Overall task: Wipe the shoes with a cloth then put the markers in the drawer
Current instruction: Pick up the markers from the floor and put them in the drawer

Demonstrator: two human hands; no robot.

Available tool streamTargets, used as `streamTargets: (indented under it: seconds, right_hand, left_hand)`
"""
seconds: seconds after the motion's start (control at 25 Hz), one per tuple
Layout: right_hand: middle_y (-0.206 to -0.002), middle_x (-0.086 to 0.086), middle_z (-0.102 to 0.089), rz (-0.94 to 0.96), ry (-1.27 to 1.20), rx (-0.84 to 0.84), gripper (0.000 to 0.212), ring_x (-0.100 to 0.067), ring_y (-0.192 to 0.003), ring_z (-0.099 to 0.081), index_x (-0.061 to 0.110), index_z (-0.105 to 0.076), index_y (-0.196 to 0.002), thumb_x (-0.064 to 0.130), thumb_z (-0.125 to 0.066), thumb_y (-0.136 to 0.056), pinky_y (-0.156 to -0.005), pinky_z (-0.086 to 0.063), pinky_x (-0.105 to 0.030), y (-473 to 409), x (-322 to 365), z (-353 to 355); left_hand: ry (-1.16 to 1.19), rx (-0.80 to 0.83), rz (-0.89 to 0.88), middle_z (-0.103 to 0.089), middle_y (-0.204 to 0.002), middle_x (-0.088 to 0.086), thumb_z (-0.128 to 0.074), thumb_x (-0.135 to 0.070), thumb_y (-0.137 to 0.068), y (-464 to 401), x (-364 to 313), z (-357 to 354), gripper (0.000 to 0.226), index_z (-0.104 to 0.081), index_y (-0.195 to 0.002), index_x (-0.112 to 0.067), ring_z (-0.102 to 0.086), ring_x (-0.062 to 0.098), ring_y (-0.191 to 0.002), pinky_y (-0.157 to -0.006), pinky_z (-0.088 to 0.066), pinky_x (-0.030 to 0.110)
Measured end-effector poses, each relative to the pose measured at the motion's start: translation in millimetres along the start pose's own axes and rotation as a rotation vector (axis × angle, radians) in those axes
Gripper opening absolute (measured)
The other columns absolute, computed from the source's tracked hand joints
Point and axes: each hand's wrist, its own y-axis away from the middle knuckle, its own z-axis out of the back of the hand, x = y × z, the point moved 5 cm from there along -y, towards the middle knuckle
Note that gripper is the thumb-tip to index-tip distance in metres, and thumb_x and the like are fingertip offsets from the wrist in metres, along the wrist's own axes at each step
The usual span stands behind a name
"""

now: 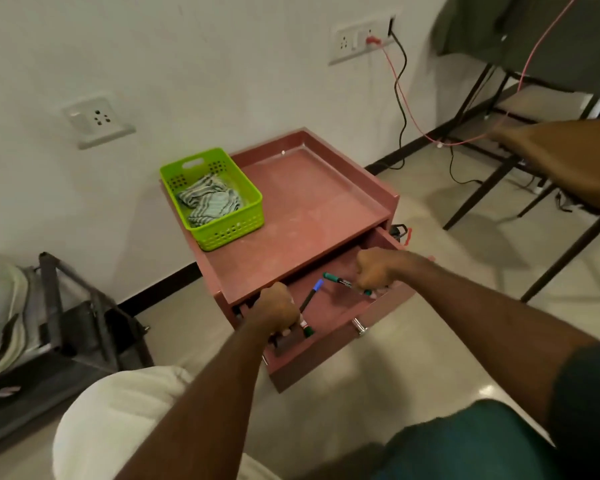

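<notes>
— Markers: where are they?
— In the open drawer (329, 327). The left hand (280, 308) curls round a blue-capped marker (309, 295) and a green-capped one (306, 328); the right hand (374, 270) pinches another green marker (338, 280).
— What's around?
— Cabinet top (305, 209) holds a green basket (211, 199) with a striped cloth (210, 200) inside. Shoes (4, 306) sit on a black rack (66, 313), left.
— Any writing?
— Marker print is too blurred to read
</notes>
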Motion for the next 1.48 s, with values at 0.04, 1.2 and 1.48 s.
streamTargets:
  seconds: [0.04,1.2,1.48]
  right_hand:
    - [-0.074,-0.009,-0.072,0.001,0.044,-0.018,0.020,-0.021,-0.063,-0.065,0.004,-0.072,-0.075,0.023,-0.064,-0.079,-0.062,-0.057,-0.031,-13,7,-5]
    - [-0.093,-0.007,-0.074,0.045,0.085,0.187,0.017,-0.017,-0.077,-0.066,0.013,-0.073,-0.105,0.021,-0.069,-0.091,-0.056,-0.046,-0.023,-42,68,-16]
    - [-0.097,-0.010,-0.074,0.486,0.097,-0.322,0.017,-0.025,-0.090,-0.069,0.009,-0.071,-0.101,0.015,-0.066,-0.087,-0.072,-0.050,-0.029,28,205,35]
  left_hand:
    - [-0.019,-0.007,0.036,-0.076,-0.084,0.017,-0.075,-0.008,-0.084,-9,4,-7,0.018,-0.071,-0.095,0.005,-0.076,0.028,-0.074,-0.069,-0.064,0.041]
    - [0.076,0.087,-0.078,-0.076,-0.099,0.022,-0.068,-0.015,-0.093,9,36,36,0.012,-0.071,-0.097,-0.004,-0.074,0.021,-0.071,-0.053,-0.056,0.025]
    - [-0.042,-0.310,-0.275,-0.071,-0.070,0.007,-0.073,-0.014,-0.088,115,72,168,0.013,-0.068,-0.077,-0.009,-0.071,0.026,-0.071,-0.061,-0.054,0.028]
